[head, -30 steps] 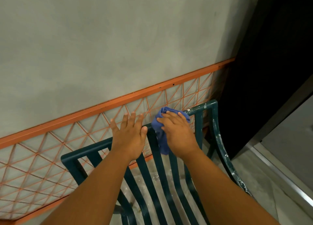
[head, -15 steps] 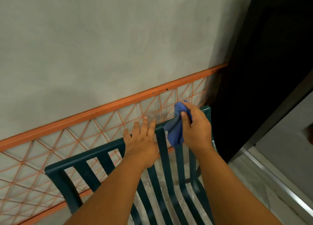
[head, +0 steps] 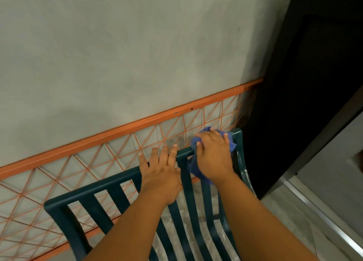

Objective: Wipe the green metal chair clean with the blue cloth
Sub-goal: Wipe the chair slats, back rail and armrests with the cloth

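Note:
The dark green metal chair [head: 92,192] has a slatted back, and its top rail runs from lower left up to the right corner. My right hand [head: 213,156] presses the bunched blue cloth [head: 196,170] onto the top rail close to the right corner. The cloth shows above my fingers and hangs down below my palm. My left hand [head: 161,172] lies flat on the top rail just left of it, fingers spread over the rail's far edge. White smears mark the right side post [head: 242,162].
An orange wire lattice with an orange top bar [head: 121,127] runs along the grey wall right behind the chair. A dark panel [head: 304,103] stands to the right. A metal floor strip [head: 322,215] crosses the pale floor at lower right.
My right hand with the cloth has slid along the top rail toward the right corner. My left hand has followed along the rail. The view has shifted, so the chair sits lower.

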### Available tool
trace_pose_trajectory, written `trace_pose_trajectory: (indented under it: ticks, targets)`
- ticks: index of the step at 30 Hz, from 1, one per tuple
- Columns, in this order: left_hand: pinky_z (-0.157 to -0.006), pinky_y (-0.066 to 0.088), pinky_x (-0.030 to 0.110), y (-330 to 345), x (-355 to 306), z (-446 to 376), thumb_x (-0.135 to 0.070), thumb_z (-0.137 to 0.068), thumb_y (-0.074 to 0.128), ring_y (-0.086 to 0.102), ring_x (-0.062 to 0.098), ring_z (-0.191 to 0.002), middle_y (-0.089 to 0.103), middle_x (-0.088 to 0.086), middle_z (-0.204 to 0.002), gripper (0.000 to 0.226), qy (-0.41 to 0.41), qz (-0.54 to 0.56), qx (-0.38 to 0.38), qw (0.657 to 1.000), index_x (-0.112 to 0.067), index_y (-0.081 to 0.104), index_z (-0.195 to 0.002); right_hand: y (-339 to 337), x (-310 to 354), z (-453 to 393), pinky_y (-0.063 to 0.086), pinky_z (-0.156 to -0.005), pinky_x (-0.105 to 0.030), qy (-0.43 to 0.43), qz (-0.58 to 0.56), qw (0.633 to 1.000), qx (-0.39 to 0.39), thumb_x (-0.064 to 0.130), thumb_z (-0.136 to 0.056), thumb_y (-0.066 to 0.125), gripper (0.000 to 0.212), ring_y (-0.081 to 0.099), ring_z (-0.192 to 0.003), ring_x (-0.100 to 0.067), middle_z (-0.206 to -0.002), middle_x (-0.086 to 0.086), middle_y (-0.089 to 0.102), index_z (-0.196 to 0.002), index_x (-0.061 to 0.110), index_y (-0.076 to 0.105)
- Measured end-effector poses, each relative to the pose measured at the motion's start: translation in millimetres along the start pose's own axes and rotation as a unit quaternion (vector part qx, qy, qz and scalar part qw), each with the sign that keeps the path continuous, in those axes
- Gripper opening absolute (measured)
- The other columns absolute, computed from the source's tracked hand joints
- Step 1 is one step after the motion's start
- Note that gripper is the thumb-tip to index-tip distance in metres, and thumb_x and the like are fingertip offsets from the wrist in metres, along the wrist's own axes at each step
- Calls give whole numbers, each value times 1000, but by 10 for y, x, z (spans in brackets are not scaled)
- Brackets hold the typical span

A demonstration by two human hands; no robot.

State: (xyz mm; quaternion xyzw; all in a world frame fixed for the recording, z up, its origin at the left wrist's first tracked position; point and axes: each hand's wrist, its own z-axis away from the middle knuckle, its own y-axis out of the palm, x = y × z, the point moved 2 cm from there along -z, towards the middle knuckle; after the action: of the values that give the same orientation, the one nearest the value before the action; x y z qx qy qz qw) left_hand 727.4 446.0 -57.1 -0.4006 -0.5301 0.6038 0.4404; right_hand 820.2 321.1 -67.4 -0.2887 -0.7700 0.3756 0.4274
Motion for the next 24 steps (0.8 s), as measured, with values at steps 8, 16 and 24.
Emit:
trace_pose_trajectory:
  ticks: [8, 16, 24]
  targets:
    - [-113, -11, 59, -64, -49, -25, -48, -99, 7, -11, 29, -147, 2, 0, -160, 58, -16, -3, 32, 999, -26, -12, -150, -161, -290, -100, 14, -116, -37, 2, -12, 1000, 28, 23, -95, 45, 29, 45, -125, -23, -125, -5, 59, -119, 16, 60]
    - [-114, -10, 58, -55, -31, -14, -45, -100, 9, -12, 28, -147, 1, -2, -160, 58, -8, 1, 42, 999, -26, -14, -149, -85, -112, 193, 9, -118, -39, -112, -53, 990, 63, 23, -92, 49, 31, 39, -131, -17, -132, 0, 54, -121, 22, 59]
    - [-111, -5, 65, -183, -119, -268, -43, -101, 12, 5, 25, -146, 18, 1, -155, 53, 36, -9, 41, 998, -23, 11, -150, -95, -100, -101, 14, -115, -48, -3, 40, 998, 44, 27, -94, 33, 33, 45, -122, -26, -118, -4, 58, -111, 15, 58]
